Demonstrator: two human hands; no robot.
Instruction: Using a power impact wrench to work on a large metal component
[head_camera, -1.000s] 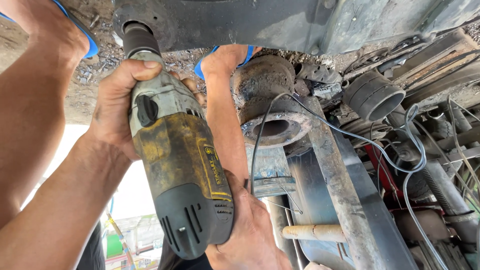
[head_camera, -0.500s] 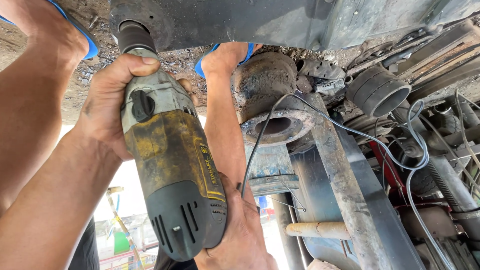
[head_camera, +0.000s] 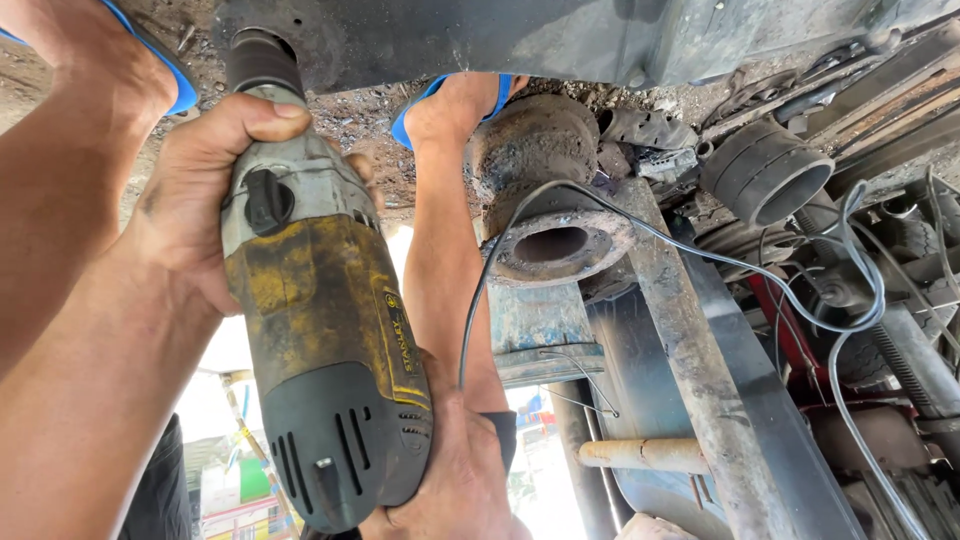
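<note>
Left hand (head_camera: 210, 190) wraps the yellow angle grinder's (head_camera: 325, 330) head; right hand (head_camera: 455, 480) clasps its rear handle; rusty flange (head_camera: 555, 240) right of both grips.

So the power tool (head_camera: 325, 340) sits left of centre, nose pointing up into the metal panel (head_camera: 480, 35) that runs across the top. Left hand (head_camera: 205, 195) wraps the tool's upper part, right hand (head_camera: 455, 475) is at the bottom by its rear end, near the lower edge. Right of the tool there's a flanged pipe opening (head_camera: 555, 245), just under a round drum-like part (head_camera: 535, 140). A thin cable (head_camera: 700, 255) loops from beside the tool across the flange and off to the right. A frame rail (head_camera: 700, 380) runs down right of the flange, with a ribbed hose end (head_camera: 765, 170) further right, higher up.
</note>
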